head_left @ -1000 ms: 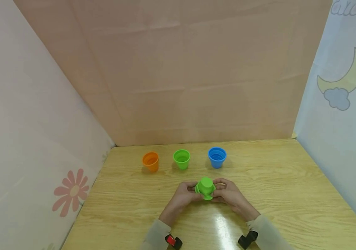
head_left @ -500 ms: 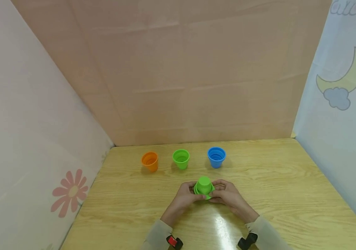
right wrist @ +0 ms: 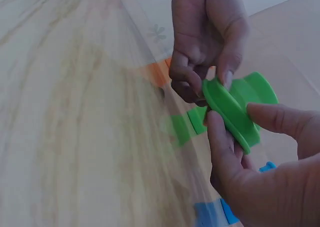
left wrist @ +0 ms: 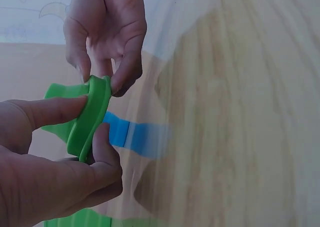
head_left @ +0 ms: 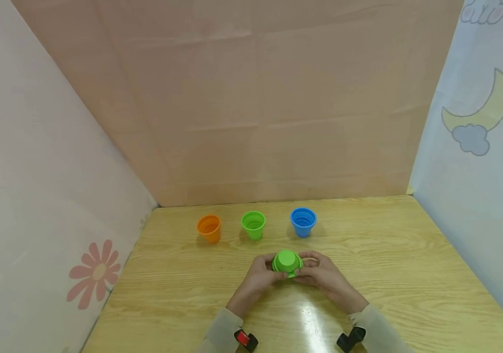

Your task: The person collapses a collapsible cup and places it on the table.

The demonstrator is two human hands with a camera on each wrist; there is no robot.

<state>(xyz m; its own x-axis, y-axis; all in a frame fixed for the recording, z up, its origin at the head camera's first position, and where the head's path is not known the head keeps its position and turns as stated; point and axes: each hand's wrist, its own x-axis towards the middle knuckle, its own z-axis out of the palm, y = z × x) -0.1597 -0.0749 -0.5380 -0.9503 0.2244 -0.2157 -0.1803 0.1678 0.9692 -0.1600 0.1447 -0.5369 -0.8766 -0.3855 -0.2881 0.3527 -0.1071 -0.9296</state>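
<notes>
Both hands pinch a green collapsible cup (head_left: pixel 286 261), held upside down over the near middle of the table with its base facing up. My left hand (head_left: pixel 261 273) grips its left side, thumb on the outer wall and fingers under the rim. On the right side, my right hand (head_left: pixel 322 274) pinches the rim between thumb and fingers. In the left wrist view the cup (left wrist: pixel 92 117) has its wide rim band folded back around the narrower part. The right wrist view shows the same cup (right wrist: pixel 232 112) tilted, its rim slightly bent between the hands.
Behind the hands stand three upright cups in a row: an orange cup (head_left: pixel 209 229), another green cup (head_left: pixel 253 225) and a blue cup (head_left: pixel 303 222). The wooden table (head_left: pixel 410 274) meets a brown backdrop (head_left: pixel 277 122) and patterned side walls.
The held cup looks flatter, its base lower within the rim, and the flared near edge shows less. The hands keep their hold; the whole head view has shifted slightly.
</notes>
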